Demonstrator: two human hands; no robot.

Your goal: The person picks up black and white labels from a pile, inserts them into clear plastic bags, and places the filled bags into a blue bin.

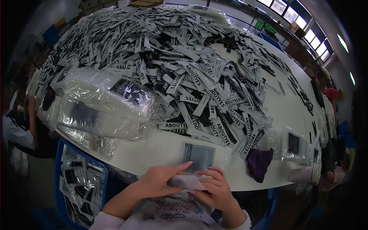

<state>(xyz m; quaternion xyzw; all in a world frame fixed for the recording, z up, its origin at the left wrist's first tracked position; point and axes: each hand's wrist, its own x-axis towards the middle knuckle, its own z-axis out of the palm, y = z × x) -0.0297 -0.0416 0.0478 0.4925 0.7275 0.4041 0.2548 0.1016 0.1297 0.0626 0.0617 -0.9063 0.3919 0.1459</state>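
Near the table's front edge, my left hand (163, 180) and my right hand (214, 188) hold a small whitish translucent packet (186, 181) between them, close to my body. My fingers are closed on its two sides. Just beyond my fingertips a grey translucent bag (198, 156) with dark print lies flat on the table, with a printed ABOUTYES strip at its left side. Farther up, a large heap of ABOUTYES strips (191, 73) spreads over the white table (153, 157). What the packet contains cannot be made out.
Clear plastic bags (103, 103) lie at the left, others (283, 143) at the right. A purple cloth (260, 164) and a cup (304, 174) stand near the right edge. A blue crate (61, 153) of packets is lower left. People are at both sides.
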